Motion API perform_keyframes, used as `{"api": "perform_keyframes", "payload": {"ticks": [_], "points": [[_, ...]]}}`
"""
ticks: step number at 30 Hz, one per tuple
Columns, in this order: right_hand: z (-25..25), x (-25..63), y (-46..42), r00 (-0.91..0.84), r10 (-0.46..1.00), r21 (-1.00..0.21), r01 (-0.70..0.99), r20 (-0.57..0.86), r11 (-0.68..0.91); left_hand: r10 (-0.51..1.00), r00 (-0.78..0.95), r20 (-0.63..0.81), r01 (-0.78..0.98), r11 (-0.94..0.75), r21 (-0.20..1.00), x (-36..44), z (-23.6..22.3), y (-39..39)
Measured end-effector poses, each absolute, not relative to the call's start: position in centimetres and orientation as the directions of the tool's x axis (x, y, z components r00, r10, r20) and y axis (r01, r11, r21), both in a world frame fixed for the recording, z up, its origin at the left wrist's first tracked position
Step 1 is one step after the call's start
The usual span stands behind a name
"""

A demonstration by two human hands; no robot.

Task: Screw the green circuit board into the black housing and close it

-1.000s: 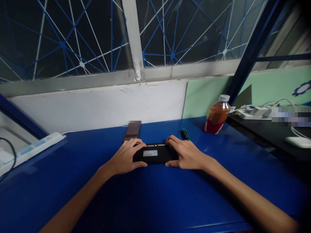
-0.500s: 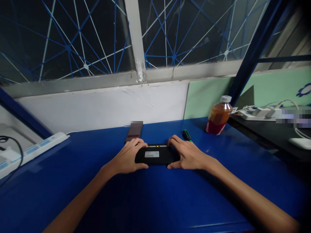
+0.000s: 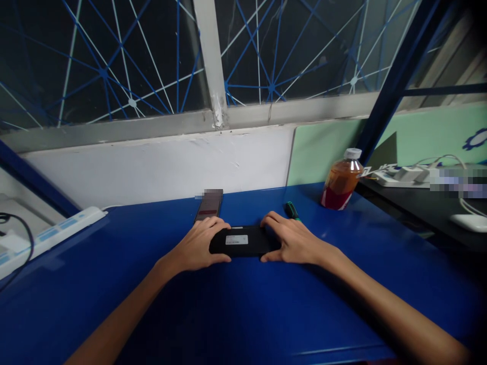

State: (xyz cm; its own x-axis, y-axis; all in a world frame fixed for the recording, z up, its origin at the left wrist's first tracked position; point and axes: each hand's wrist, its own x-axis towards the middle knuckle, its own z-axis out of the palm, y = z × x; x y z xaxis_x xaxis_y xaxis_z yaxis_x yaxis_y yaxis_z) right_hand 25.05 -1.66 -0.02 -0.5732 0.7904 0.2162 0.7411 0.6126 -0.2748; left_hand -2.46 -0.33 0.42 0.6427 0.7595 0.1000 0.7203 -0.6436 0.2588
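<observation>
Both hands grip a flat black rectangular case (image 3: 256,243) with a white printed label (image 3: 236,240) on its upper face. My left hand (image 3: 201,243) is closed around the left end, thumb along the near edge and fingers at the far edge. At the right end my right hand (image 3: 291,238) holds it the same way. A short pale strip (image 3: 237,227) shows at the case's far edge. Just behind my right hand lies a screwdriver-like tool with a green and black handle (image 3: 291,210). Beyond my left hand is a dark phone-like slab (image 3: 209,205), partly blurred out.
The case is over a blue table (image 3: 243,314). A bottle of orange-brown drink (image 3: 341,180) stands at the back right. On the left lies a white power strip (image 3: 57,238) with a black cable. A black surface (image 3: 414,215) to the right carries plugs and cables.
The yellow and white bits seen along the case's far edge are mostly out of sight, leaving one pale strip. Both hands keep their grip and have hardly shifted.
</observation>
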Motion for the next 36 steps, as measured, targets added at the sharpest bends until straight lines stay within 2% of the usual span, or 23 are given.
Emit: {"api": "perform_keyframes", "payload": {"ticks": [6,14,26,30,36], "points": [[-0.5,25.1,-1.7,-0.602,0.762,-0.223,0.73,0.238,0.646,0.759,0.645,0.092,0.725,-0.645,0.243,-2.5,0.6,-0.4],[-0.8,24.9,-1.6,-0.606,0.758,-0.214,0.728,0.241,0.651,0.769,0.634,0.074,0.74,-0.632,0.231,-2.9,0.5,-0.2],[-0.1,24.5,-2.0,-0.603,0.775,-0.358,0.693,0.189,0.626,0.743,0.662,0.099,0.713,-0.664,0.226,-2.6,1.1,-0.7],[-0.2,24.6,-2.2,-0.609,0.759,-0.316,0.691,0.23,0.65,0.743,0.664,0.085,0.716,-0.664,0.215,-2.3,1.4,-1.1],[-0.1,24.4,-2.4,-0.626,0.715,-0.182,0.699,0.312,0.691,0.717,0.67,0.189,0.712,-0.694,0.108,-1.5,1.0,-1.8]]}}
